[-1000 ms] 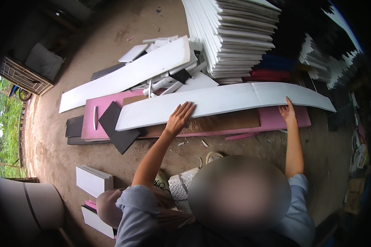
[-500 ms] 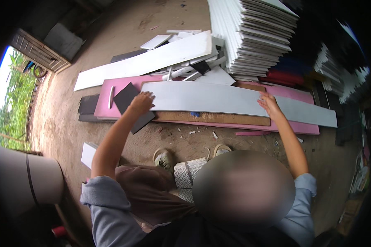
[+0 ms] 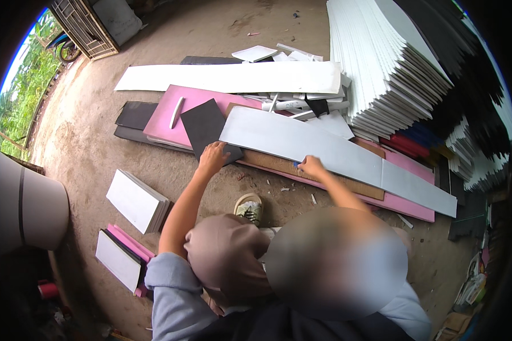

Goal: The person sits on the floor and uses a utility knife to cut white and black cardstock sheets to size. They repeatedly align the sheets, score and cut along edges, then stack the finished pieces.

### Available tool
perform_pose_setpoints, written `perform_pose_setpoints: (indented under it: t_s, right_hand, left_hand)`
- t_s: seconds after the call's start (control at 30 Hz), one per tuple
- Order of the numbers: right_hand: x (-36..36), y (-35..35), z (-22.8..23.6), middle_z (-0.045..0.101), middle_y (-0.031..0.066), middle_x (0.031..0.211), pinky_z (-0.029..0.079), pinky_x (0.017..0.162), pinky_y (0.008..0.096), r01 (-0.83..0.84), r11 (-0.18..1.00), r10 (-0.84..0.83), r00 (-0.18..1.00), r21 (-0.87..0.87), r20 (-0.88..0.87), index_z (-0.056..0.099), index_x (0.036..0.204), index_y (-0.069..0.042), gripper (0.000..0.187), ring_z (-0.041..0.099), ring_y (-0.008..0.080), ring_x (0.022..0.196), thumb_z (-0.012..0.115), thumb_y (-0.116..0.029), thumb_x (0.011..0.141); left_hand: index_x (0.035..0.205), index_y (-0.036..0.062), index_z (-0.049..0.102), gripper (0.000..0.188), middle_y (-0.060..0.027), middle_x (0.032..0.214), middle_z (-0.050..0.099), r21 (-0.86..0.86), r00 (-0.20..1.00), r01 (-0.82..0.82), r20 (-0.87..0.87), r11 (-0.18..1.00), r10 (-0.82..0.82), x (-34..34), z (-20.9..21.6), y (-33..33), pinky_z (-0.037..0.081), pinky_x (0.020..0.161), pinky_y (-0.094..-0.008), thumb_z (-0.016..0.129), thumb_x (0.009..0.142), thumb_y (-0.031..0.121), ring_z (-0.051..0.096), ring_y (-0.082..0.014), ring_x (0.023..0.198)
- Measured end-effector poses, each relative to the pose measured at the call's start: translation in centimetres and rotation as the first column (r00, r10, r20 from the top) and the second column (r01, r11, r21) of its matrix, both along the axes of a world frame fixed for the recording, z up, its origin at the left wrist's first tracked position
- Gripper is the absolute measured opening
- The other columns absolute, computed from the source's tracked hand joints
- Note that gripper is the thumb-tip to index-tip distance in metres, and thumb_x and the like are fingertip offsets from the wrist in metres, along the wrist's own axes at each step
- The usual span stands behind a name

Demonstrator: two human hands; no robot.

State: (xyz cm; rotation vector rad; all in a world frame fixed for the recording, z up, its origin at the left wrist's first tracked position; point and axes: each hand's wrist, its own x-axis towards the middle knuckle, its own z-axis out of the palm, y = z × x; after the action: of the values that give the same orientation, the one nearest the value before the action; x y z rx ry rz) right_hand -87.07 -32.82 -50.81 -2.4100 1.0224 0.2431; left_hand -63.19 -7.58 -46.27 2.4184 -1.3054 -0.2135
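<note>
A long pale-grey foam strip (image 3: pixel 301 136) lies slantwise across a brown board (image 3: pixel 347 184) and a pink sheet (image 3: pixel 159 122). Near its left end, my left hand (image 3: pixel 213 158) rests at the near edge of a black square sheet (image 3: pixel 205 128), fingers spread and lying on it. My right hand (image 3: pixel 311 165) is at the strip's near edge, its fingers closed on a small blue object (image 3: pixel 296 165). Most of that object is covered by the fingers, so its kind cannot be made out.
Tall stacked white sheets (image 3: pixel 381 74) stand at the far right. Behind the strip, a long white board (image 3: pixel 233 77) lies on offcuts. Small stacks of white pieces (image 3: pixel 133 199) and pink-and-black pieces (image 3: pixel 119 258) sit left, beside a large pale roll (image 3: pixel 42 207).
My right hand has left the strip's right part and moved left to the blue object, its fingers closing. My left hand has come off the strip's end onto the black sheet. The view has turned.
</note>
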Motion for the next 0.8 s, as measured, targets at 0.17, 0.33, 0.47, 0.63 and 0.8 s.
perform_pose_setpoints:
  t_s: [0.17,0.33,0.47,0.63,0.8]
  right_hand:
    - [3.7,10.5,-1.3,0.044,0.0164,0.094,0.039,0.077,0.0439,0.551,0.819,-0.475,0.809,-0.164,0.345,0.043,0.092,-0.002,0.038,0.043,0.0320,0.092,0.067,-0.023,0.072]
    - [4.3,11.2,-1.3,0.041,0.0165,0.097,0.036,0.079,0.0427,0.642,0.746,-0.519,0.727,-0.177,0.450,0.038,0.098,-0.002,0.038,0.042,0.0315,0.093,0.065,-0.009,0.072]
    - [2.8,11.0,-0.2,0.044,0.0172,0.095,0.035,0.083,0.0413,0.565,0.824,-0.471,0.720,-0.037,0.509,0.038,0.105,-0.001,0.046,0.045,0.0325,0.092,0.065,-0.008,0.068]
    - [-1.7,11.0,0.6,0.057,0.0183,0.087,0.037,0.086,0.0398,0.327,0.944,-0.330,0.928,0.047,0.174,0.044,0.106,-0.002,0.046,0.052,0.0337,0.087,0.062,-0.018,0.067]
    - [-6.5,7.8,7.8,0.061,0.0215,0.088,0.046,0.074,0.0408,0.246,0.921,-0.147,0.937,0.302,-0.316,0.059,0.093,-0.001,0.038,0.059,0.0341,0.085,0.058,-0.028,0.067]
  left_hand:
    - [0.117,0.0032,0.044,0.048,-0.0187,0.115,0.047,-0.261,0.982,-0.151,0.073,0.953,0.175,2.1,-2.7,-0.2,0.039,0.089,-0.0400,0.062,0.075,0.016,0.045,-0.0344,0.106]
    - [0.121,0.0014,0.039,0.056,-0.0220,0.117,0.042,-0.135,0.928,-0.370,-0.003,0.919,0.373,5.0,-4.9,-3.5,0.039,0.087,-0.0398,0.062,0.076,0.024,0.044,-0.0376,0.104]
    - [0.122,-0.0002,0.039,0.058,-0.0230,0.112,0.044,-0.217,0.904,-0.403,-0.248,0.889,0.349,6.8,-5.7,-5.3,0.039,0.087,-0.0406,0.062,0.077,0.028,0.045,-0.0380,0.101]
    - [0.118,-0.0004,0.042,0.057,-0.0261,0.107,0.049,-0.094,0.908,-0.397,-0.184,0.913,0.376,5.9,-5.9,-6.9,0.040,0.085,-0.0415,0.059,0.078,0.036,0.049,-0.0393,0.096]
    - [0.115,-0.0009,0.038,0.057,-0.0281,0.101,0.055,0.021,0.857,-0.389,-0.358,0.921,0.371,5.4,-4.5,-6.2,0.042,0.082,-0.0451,0.054,0.079,0.040,0.052,-0.0432,0.095]
